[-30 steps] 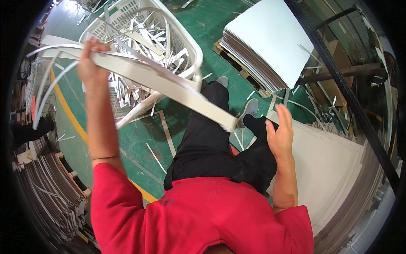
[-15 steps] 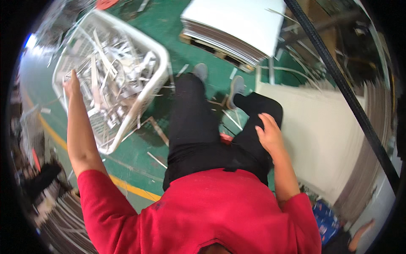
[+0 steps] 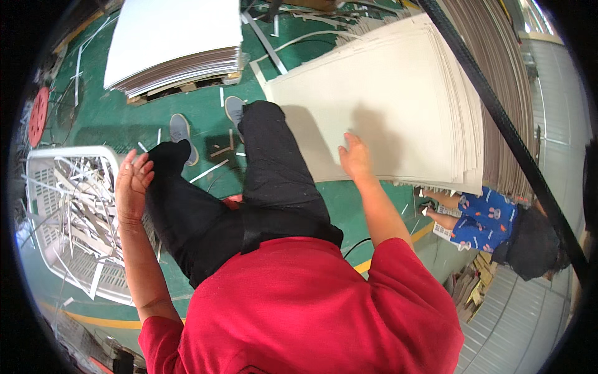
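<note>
My left hand (image 3: 133, 187) hangs beside my left knee, in front of the right rim of a white plastic basket (image 3: 38, 215). Its fingers are loosely bent and apart, with nothing in them. Thin strips of pale cardboard (image 3: 93, 215) fill the basket in a tangle. On the other side, my right hand (image 3: 357, 157) reaches out over a tall stack of large beige cardboard sheets (image 3: 398, 93). Thumb and forefinger stand apart there and nothing is held. Whether the fingertips touch the top sheet, I cannot tell.
A pallet of white-topped sheets (image 3: 177, 37) stands ahead. Offcut strips (image 3: 208, 171) litter the green floor (image 3: 99, 118). A black braided strap or bar (image 3: 498, 112) crosses the right side. Another person in blue patterned clothing (image 3: 483, 218) is at the right. A red disc (image 3: 38, 116) lies far left.
My view has turned to the right, so the basket sits farther left. My left hand has come away from the basket's strips. My right hand has moved from my thigh to above the beige sheets.
</note>
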Demonstrator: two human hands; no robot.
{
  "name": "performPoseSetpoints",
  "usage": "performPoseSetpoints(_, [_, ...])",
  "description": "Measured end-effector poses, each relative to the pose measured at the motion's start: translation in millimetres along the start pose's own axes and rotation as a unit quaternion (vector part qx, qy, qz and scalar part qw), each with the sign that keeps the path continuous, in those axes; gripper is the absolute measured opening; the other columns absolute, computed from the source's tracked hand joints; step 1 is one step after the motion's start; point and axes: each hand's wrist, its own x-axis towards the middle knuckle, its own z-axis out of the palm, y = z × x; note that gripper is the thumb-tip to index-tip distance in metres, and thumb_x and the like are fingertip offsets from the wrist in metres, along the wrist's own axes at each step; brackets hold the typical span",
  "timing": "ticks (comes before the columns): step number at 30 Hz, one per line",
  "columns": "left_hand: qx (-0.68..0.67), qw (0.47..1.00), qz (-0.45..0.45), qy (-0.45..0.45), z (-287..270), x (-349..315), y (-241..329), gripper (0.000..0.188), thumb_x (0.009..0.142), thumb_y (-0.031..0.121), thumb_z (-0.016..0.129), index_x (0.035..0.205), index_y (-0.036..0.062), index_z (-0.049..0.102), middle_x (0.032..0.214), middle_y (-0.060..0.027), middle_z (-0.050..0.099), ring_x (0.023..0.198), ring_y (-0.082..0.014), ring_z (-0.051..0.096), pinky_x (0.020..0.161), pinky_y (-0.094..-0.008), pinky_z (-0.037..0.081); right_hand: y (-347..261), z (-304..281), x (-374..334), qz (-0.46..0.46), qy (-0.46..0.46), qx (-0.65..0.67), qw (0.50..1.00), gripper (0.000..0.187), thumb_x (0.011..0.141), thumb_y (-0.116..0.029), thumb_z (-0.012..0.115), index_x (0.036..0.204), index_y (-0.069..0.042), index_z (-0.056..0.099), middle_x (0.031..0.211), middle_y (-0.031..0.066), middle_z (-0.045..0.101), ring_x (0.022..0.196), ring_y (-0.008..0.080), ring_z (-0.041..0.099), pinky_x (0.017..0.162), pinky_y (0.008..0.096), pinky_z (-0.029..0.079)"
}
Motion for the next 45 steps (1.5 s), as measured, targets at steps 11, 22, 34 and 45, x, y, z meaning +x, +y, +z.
performPoseSetpoints(11, [0.003, 0.997, -0.081, 0.014, 29, 28, -53, 0.052, 0.093, 0.030, 0.043, 0.135, 0.0035, 0.028, 0.129, -0.0148, 0.044, 0.114, -0.0219, 0.047, 0.095, -0.0368, 0.038, 187, -114, 23, 0.153, 0.332, -0.224, 0.904, 0.047, 0.071, -0.008, 0.059, 0.116, -0.001, 0.047, 0.115, 0.0189, 0.049, 0.107, 0.0347, 0.047, 0.090, 0.0437, 0.037])
performPoseSetpoints(22, [0.046, 0.993, -0.095, 0.048, 38, 34, -58, 0.045, 0.093, 0.023, 0.044, 0.132, 0.0028, 0.034, 0.124, -0.0150, 0.049, 0.109, -0.0216, 0.051, 0.090, -0.0343, 0.042, 215, -114, 25, 0.208, 0.364, -0.283, 0.863, 0.043, 0.072, -0.010, 0.060, 0.114, -0.005, 0.051, 0.109, 0.0159, 0.052, 0.102, 0.0319, 0.049, 0.085, 0.0429, 0.039])
performPoseSetpoints(34, [0.038, 0.996, -0.066, 0.042, 30, 28, -70, 0.042, 0.092, 0.019, 0.046, 0.130, 0.0023, 0.037, 0.121, -0.0151, 0.051, 0.105, -0.0212, 0.054, 0.087, -0.0322, 0.045, 211, -133, 27, 0.259, 0.229, -0.149, 0.927, 0.028, 0.068, -0.026, 0.068, 0.080, -0.002, 0.060, 0.077, 0.0155, 0.062, 0.076, 0.0332, 0.058, 0.068, 0.0403, 0.045])
performPoseSetpoints(45, [0.235, 0.968, -0.021, -0.087, 165, 17, -68, 0.046, 0.089, 0.025, 0.052, 0.127, 0.0010, 0.041, 0.112, -0.0110, 0.057, 0.098, -0.0173, 0.056, 0.081, -0.0283, 0.046, 84, -184, -12, 0.135, -0.110, 0.291, 0.941, 0.024, 0.074, -0.023, 0.066, 0.079, 0.000, 0.064, 0.064, 0.0088, 0.060, 0.062, 0.0156, 0.058, 0.058, 0.0290, 0.046])
